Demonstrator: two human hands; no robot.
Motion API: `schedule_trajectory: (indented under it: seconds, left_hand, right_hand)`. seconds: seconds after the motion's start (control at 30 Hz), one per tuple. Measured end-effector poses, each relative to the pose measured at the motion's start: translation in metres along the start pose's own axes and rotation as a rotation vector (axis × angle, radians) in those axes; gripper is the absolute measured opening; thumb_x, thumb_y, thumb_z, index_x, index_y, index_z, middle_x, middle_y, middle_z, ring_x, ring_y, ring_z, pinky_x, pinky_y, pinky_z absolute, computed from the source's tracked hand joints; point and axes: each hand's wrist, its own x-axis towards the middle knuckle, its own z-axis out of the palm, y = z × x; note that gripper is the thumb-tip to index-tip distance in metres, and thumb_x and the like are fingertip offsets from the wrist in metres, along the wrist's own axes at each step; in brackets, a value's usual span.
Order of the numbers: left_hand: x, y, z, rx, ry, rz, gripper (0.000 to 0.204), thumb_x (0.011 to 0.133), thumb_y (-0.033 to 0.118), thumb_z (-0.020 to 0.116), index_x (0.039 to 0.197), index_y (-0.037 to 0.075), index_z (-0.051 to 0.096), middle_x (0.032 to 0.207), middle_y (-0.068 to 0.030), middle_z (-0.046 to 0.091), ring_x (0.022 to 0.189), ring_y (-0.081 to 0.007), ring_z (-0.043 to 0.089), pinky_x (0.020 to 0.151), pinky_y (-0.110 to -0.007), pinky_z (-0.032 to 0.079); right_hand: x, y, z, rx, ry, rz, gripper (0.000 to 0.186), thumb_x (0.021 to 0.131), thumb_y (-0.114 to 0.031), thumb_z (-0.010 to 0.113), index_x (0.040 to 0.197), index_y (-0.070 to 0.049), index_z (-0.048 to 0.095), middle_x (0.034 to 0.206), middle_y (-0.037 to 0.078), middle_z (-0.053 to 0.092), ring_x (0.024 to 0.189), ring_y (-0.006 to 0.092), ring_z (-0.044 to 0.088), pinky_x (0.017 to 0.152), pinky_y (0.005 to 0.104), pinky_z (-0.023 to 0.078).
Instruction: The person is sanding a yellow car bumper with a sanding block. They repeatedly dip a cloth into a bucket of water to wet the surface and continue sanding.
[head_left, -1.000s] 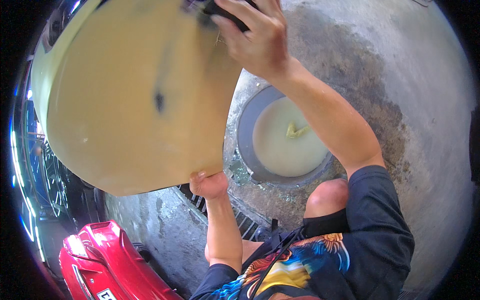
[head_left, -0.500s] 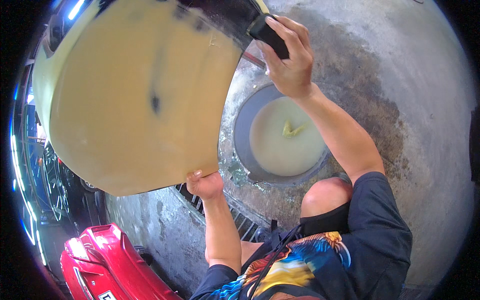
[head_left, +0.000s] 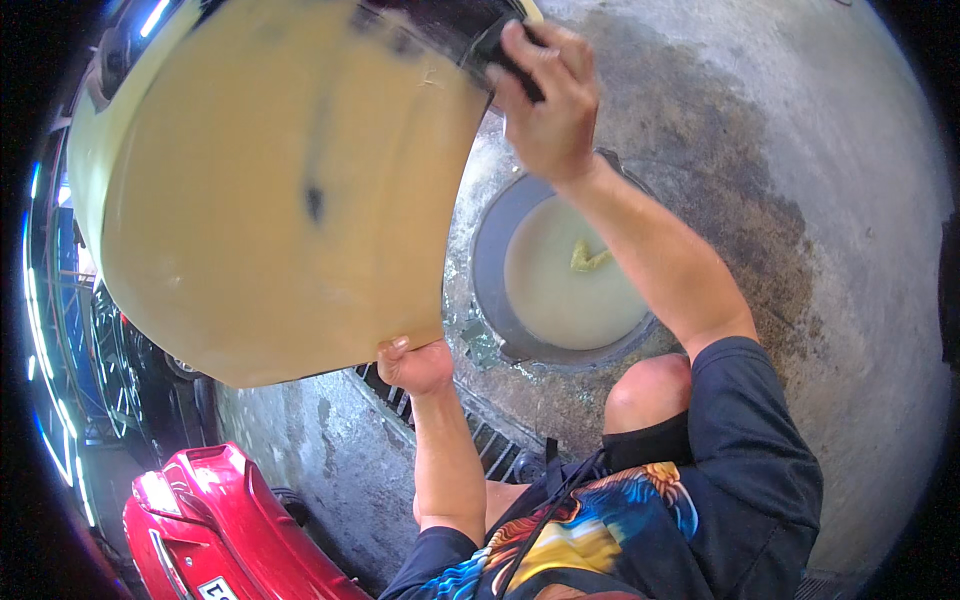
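A large curved car body panel (head_left: 220, 230), coated in tan with a few dark patches, fills the upper left. My left hand (head_left: 416, 366) is closed round its lower right corner, thumb on the coated face. At the panel's upper right edge, my right hand (head_left: 552, 105) grips a black sanding block (head_left: 490, 48). The block lies against the dark, uncoated part of the panel; motion blurs it, and its underside is hidden.
Below my right forearm stands a grey tub (head_left: 488, 265) of cloudy water with a yellowish, crumpled piece (head_left: 585, 257) in it. A drain grate (head_left: 492, 445) runs through the concrete floor. Lower left is a red car (head_left: 240, 530); a dark car (head_left: 125, 365) stands beyond.
My right hand has slid the sanding block left along the panel's upper edge. My left hand keeps its hold on the corner.
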Motion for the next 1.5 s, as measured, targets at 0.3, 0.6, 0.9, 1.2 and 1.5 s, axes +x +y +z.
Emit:
schedule_trajectory:
  seconds: [0.3,0.6,0.9,1.2,1.5]
  left_hand:
    - [0.003,-0.004,-0.013,-0.101,-0.105,-0.004,0.061,0.070,0.016,0.060,0.129,0.004,0.062,0.125,-0.0087,0.066,0.119,-0.0278,0.064,0.104,-0.044,0.053]
    - [0.001,-0.002,-0.012,-0.110,-0.039,-0.017,0.057,0.070,0.016,0.061,0.126,0.003,0.063,0.122,-0.0089,0.066,0.113,-0.0278,0.065,0.100,-0.044,0.055]
    - [-0.003,0.002,-0.001,-0.076,-0.019,-0.031,0.046,0.072,0.014,0.060,0.117,0.004,0.064,0.114,-0.0068,0.066,0.110,-0.0246,0.065,0.097,-0.045,0.055]
    - [0.004,-0.007,-0.014,-0.092,0.022,0.019,0.062,0.071,0.019,0.059,0.130,0.001,0.060,0.122,-0.0138,0.065,0.109,-0.0336,0.066,0.083,-0.053,0.061]
    - [0.005,-0.003,-0.014,0.014,-0.031,0.007,0.053,0.073,0.018,0.062,0.124,0.003,0.063,0.119,-0.0089,0.066,0.112,-0.0276,0.065,0.096,-0.047,0.054]
  right_hand:
    - [-0.004,0.012,-0.007,-0.072,-0.023,0.102,0.042,0.077,-0.005,0.084,0.118,-0.008,0.076,0.117,0.018,0.070,0.108,0.0356,0.064,0.097,0.0452,0.047]
    - [0.005,0.012,0.006,0.030,-0.011,-0.045,0.044,0.076,-0.006,0.085,0.118,-0.010,0.076,0.119,0.017,0.069,0.111,0.0344,0.063,0.097,0.0457,0.048]
    - [0.010,0.009,0.005,0.002,-0.021,-0.058,0.043,0.076,-0.006,0.085,0.118,-0.010,0.076,0.120,0.017,0.070,0.111,0.0331,0.064,0.097,0.0463,0.048]
    - [0.011,0.011,0.009,0.014,-0.037,-0.047,0.042,0.075,-0.005,0.086,0.116,-0.009,0.078,0.121,0.015,0.068,0.112,0.0347,0.062,0.098,0.0450,0.047]
    - [-0.012,0.005,-0.027,0.090,-0.089,0.115,0.043,0.078,-0.005,0.085,0.120,-0.008,0.076,0.123,0.017,0.068,0.109,0.0355,0.063,0.098,0.0441,0.049]
